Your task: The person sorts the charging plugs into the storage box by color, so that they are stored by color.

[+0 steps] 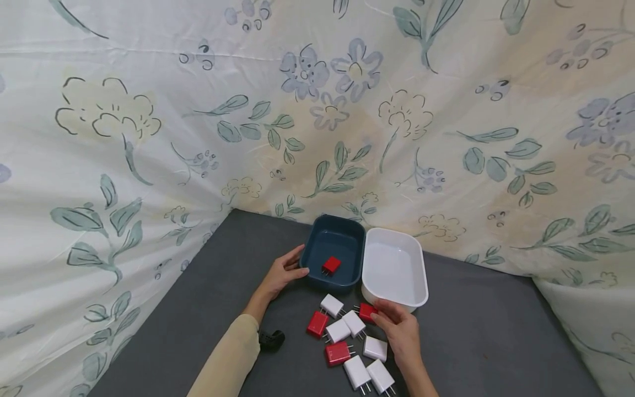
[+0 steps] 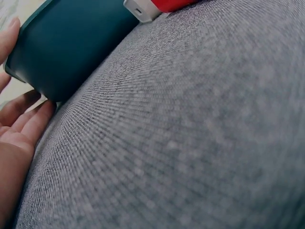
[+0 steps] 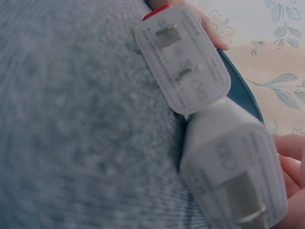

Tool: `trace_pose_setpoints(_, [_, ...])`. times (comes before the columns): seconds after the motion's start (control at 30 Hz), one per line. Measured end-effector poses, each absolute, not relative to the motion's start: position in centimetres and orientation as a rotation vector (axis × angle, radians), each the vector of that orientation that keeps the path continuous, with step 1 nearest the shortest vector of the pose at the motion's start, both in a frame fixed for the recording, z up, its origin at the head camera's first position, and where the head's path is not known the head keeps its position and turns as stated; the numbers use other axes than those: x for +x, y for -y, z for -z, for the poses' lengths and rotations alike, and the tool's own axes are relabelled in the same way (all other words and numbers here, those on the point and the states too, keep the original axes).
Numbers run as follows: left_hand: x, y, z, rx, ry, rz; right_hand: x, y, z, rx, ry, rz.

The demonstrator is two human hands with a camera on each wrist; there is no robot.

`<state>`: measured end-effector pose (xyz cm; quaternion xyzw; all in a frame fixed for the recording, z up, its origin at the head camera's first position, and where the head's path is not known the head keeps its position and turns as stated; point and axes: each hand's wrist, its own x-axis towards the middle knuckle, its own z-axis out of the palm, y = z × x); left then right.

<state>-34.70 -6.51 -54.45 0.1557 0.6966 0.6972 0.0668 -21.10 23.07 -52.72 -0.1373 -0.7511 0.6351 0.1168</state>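
My left hand [image 1: 281, 275] rests against the left side of the dark blue bin [image 1: 310, 278], thumb near its front corner and fingers relaxed along the wall. Inside that bin lies one red charger plug [image 1: 331, 266]. In front of the white bin [image 1: 419, 278], my right hand [image 1: 401, 331] pinches another red charger plug [image 1: 367, 312] by its right end, its prongs pointing left. Two more red plugs, one nearer the bins [image 1: 317, 324] and one lower down [image 1: 338, 353], lie among several white charger plugs [image 1: 375, 348]. In the right wrist view, white plugs [image 3: 183, 62] partly cover the right fingers [image 3: 290, 162].
The bins stand side by side on a dark grey cloth surface [image 1: 476, 331]. Behind and to the left hangs a floral curtain [image 1: 297, 165]. A small black device [image 1: 271, 341] sits at the left forearm.
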Motion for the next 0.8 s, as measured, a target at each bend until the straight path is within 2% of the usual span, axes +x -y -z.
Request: trace_pose_setpoints(0.8, [-34.57,6.49,54.39,0.464,-2.131,-2.084,-20.82,-23.49,52.97,-0.481,2.211,-1.769])
